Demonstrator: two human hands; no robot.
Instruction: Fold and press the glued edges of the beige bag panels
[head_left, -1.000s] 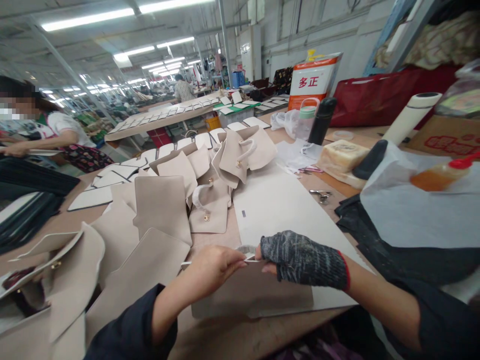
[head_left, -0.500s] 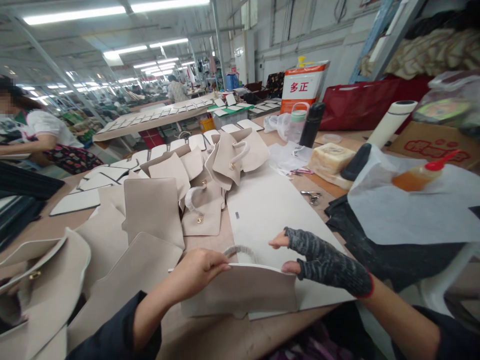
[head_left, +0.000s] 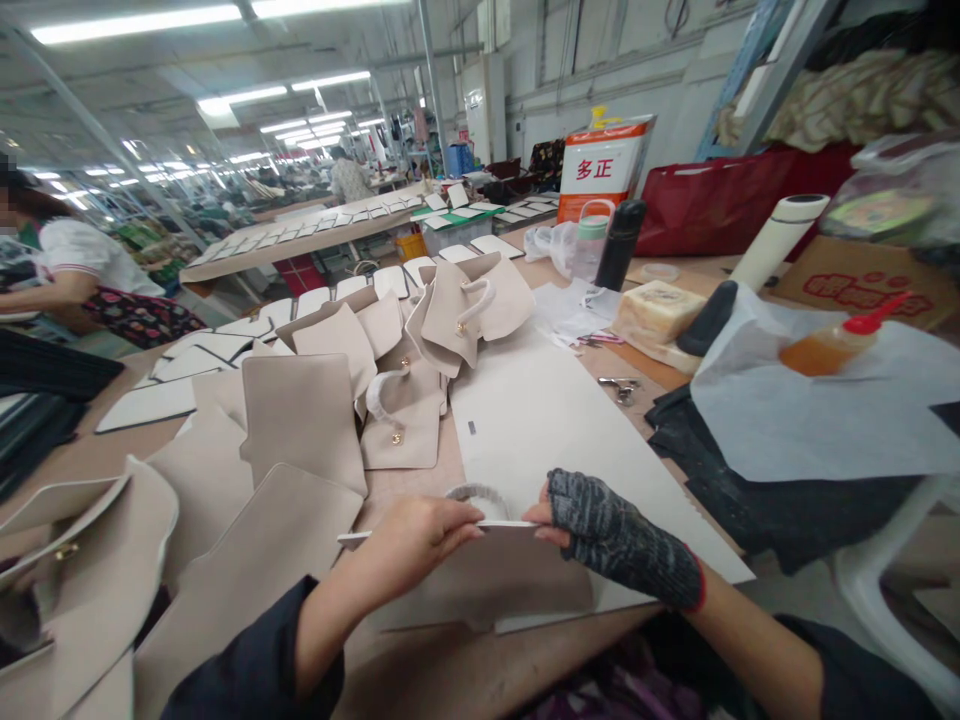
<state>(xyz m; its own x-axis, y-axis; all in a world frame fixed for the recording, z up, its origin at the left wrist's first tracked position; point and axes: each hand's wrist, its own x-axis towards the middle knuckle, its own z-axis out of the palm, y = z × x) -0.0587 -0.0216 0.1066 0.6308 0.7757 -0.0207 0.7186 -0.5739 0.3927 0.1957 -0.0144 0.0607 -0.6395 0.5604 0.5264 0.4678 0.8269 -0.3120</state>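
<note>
My left hand (head_left: 420, 540) is bare and pinches the top edge of a beige leather bag panel (head_left: 487, 580) held upright at the table's front edge. My right hand (head_left: 600, 530), in a dark fingerless knit glove, pinches the same edge a little to the right. A small curved handle (head_left: 471, 492) shows just behind the edge between my hands. The panel stands on a large white sheet (head_left: 555, 420) lying on the table.
Several beige bag pieces (head_left: 307, 410) are heaped on the left and centre. To the right lie black material (head_left: 750, 480), white paper (head_left: 817, 410), an orange glue bottle (head_left: 832, 350), scissors (head_left: 619, 385), a black flask (head_left: 619, 245) and a red bag (head_left: 720, 210). A co-worker's arm (head_left: 52, 290) is at far left.
Half a second ago my right hand was spread open over the panel; its thumb and fingers have closed on the top edge again. My left hand kept its grip.
</note>
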